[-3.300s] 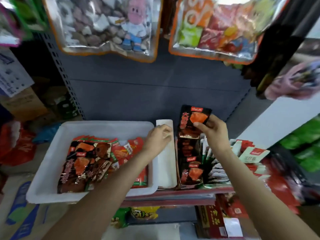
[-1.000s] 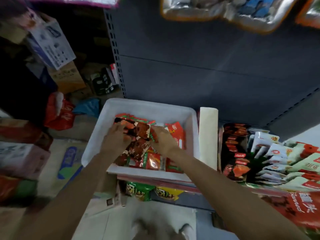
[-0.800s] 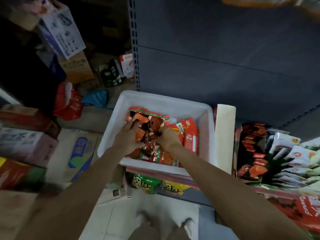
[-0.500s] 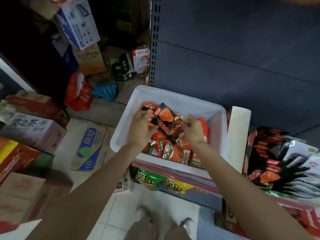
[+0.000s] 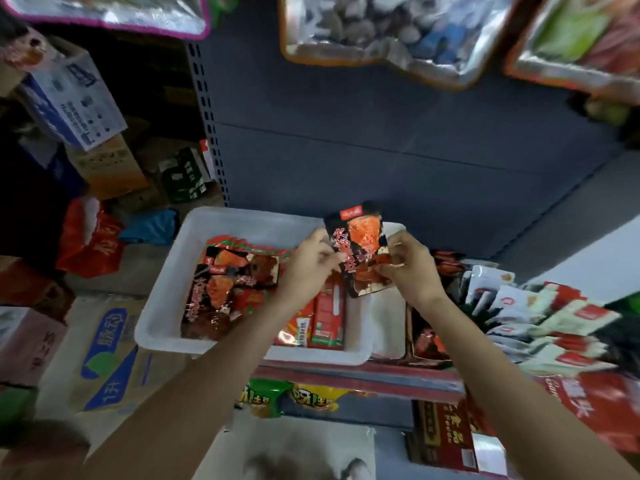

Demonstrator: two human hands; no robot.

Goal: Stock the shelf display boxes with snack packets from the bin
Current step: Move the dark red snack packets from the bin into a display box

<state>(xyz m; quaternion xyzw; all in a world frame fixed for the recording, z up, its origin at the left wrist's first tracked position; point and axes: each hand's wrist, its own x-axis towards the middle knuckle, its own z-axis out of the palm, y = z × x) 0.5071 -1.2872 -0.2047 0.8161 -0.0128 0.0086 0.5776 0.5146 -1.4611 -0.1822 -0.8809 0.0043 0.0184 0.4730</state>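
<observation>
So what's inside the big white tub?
The white tub holds black-and-orange snack packets piled on the left and red packets on the right. What lies under the pile and beneath the left forearm is covered, so I can't tell.

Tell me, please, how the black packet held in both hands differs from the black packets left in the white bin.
The held black packet is lifted above the white bin, upright, pinched by the left hand and right hand; the binned black packets lie flat, piled and untouched. Both show the same black and orange print.
</observation>
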